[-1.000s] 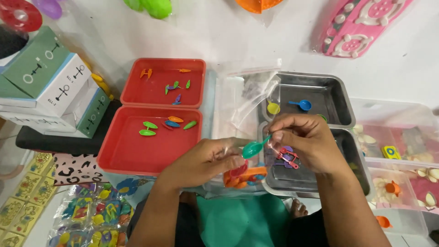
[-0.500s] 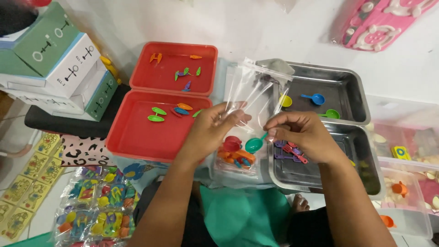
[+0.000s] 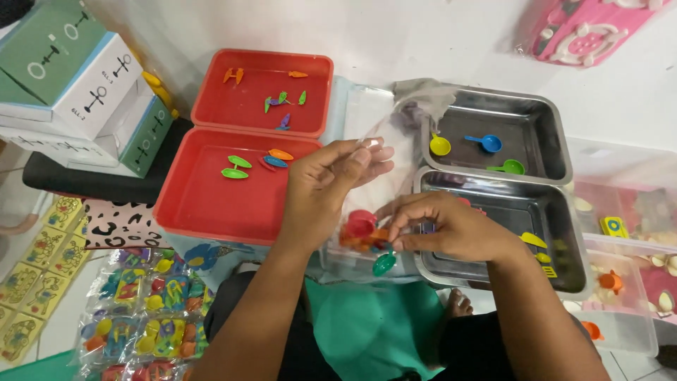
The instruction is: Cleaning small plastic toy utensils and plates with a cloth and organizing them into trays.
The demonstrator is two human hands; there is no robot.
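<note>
Bag (image 3: 395,141), clear plastic, hangs between the red trays (image 3: 233,204) and the steel pans (image 3: 522,212), with small coloured toys (image 3: 360,229) gathered at its bottom. Left hand (image 3: 331,183) pinches its upper edge between thumb and fingertips. Right hand (image 3: 444,229) has fingers closed on a green spoon (image 3: 384,263) at the bag's lower end.

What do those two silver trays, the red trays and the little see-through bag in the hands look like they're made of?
The silver trays look like polished metal, probably stainless steel: they mirror light and the small spoons inside. The red trays look like moulded plastic, evenly coloured with a soft sheen and rounded rims. The clear bag, pinched by the left hand, looks like thin plastic film: transparent, crinkled, glinting.
</note>
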